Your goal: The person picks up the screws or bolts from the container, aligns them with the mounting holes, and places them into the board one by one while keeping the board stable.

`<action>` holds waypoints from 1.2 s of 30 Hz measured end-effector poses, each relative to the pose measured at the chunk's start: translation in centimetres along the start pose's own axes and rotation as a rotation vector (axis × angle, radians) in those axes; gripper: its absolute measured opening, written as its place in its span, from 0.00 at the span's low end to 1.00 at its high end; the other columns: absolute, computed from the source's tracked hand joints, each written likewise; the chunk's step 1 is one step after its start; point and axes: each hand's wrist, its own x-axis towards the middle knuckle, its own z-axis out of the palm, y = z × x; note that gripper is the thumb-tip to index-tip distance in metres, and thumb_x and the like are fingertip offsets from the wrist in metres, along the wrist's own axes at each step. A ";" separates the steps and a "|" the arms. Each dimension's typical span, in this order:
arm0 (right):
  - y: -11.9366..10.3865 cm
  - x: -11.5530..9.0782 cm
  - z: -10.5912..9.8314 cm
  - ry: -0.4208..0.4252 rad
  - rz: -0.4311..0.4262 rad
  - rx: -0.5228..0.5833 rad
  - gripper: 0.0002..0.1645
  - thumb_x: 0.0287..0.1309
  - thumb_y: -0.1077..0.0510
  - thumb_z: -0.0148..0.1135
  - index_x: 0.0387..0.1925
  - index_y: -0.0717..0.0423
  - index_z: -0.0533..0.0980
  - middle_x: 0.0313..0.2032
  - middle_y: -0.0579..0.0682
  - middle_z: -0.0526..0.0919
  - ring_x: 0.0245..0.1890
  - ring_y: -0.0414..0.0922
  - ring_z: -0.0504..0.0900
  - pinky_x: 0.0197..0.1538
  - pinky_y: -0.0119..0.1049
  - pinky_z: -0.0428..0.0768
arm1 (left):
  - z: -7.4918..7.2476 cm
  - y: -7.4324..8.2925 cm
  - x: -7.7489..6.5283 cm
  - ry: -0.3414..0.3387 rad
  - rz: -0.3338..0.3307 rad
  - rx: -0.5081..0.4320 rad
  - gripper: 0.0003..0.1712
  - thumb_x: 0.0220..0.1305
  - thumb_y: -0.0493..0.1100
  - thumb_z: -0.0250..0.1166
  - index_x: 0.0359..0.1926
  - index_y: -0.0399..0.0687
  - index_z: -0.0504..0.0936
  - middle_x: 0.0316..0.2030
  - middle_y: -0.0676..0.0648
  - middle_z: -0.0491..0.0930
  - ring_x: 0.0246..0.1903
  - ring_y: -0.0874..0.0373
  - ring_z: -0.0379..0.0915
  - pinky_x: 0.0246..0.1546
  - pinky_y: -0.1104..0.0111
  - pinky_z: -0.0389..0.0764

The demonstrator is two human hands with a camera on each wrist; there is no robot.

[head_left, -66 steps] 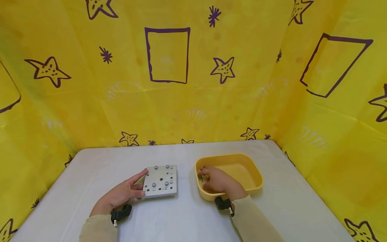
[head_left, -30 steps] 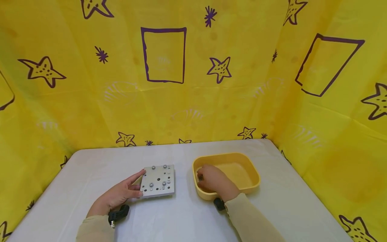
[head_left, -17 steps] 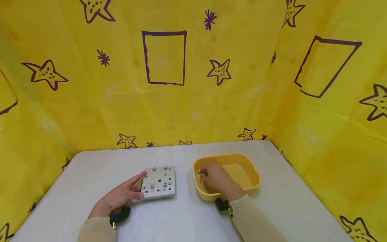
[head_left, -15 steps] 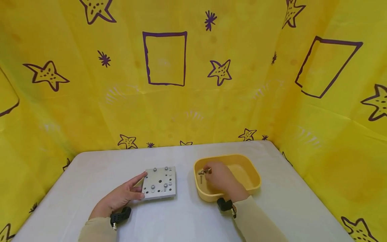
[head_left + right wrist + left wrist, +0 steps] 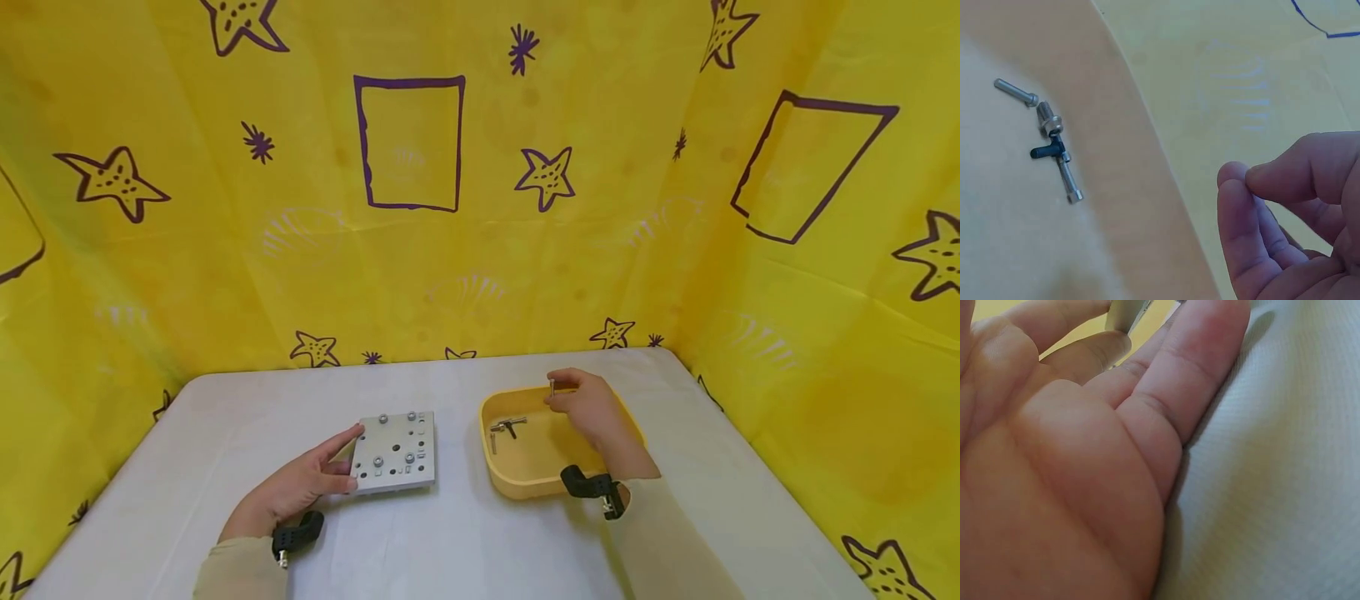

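Observation:
My left hand (image 5: 292, 485) grips the left edge of a silver square metal plate (image 5: 384, 437), the thumb at its near corner and the index finger at its far corner. Several socket-head screws stand up from the plate among its holes. In the left wrist view a bit of the plate (image 5: 1124, 315) shows past the fingers. Over the far side of the yellow tray (image 5: 525, 490), my right hand (image 5: 592, 408) pinches a small upright screw (image 5: 552, 387) between thumb and fingertips. The right wrist view shows the pinching fingertips (image 5: 1235, 172), the screw hidden behind them.
Several loose screws (image 5: 510, 425) lie at the tray's left end. The right wrist view shows them as silver screws (image 5: 1016, 92) and a short black screw (image 5: 1047, 152). Yellow patterned cloth (image 5: 480, 250) walls in the white table (image 5: 450, 542) at the back and sides.
My right hand has come up from among the screws at the tray's left end and moved right and away, now pinching one screw. The left hand has stayed on the plate.

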 end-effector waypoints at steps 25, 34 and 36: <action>-4.9 2.1 7.6 -0.108 0.104 0.417 0.15 0.65 0.66 0.62 0.53 0.61 0.79 0.39 0.60 0.85 0.38 0.54 0.86 0.39 0.38 0.85 | 0.0 -0.1 0.1 -0.012 0.018 -0.041 0.57 0.55 0.35 0.75 0.79 0.50 0.51 0.68 0.28 0.61 0.57 0.44 0.74 0.54 0.60 0.77; -5.3 1.6 12.1 -0.160 0.120 0.323 0.09 0.65 0.65 0.62 0.46 0.57 0.81 0.40 0.61 0.83 0.39 0.56 0.86 0.36 0.38 0.85 | 0.1 -0.1 0.0 0.007 0.008 -0.022 0.56 0.55 0.35 0.75 0.79 0.52 0.53 0.69 0.28 0.59 0.56 0.45 0.74 0.54 0.59 0.77; -5.4 1.6 13.1 -0.154 0.120 0.303 0.08 0.65 0.66 0.62 0.45 0.57 0.81 0.37 0.58 0.83 0.37 0.55 0.86 0.35 0.38 0.85 | 0.1 0.0 0.1 0.008 0.009 -0.018 0.56 0.55 0.35 0.75 0.79 0.51 0.52 0.69 0.28 0.60 0.56 0.45 0.74 0.54 0.60 0.77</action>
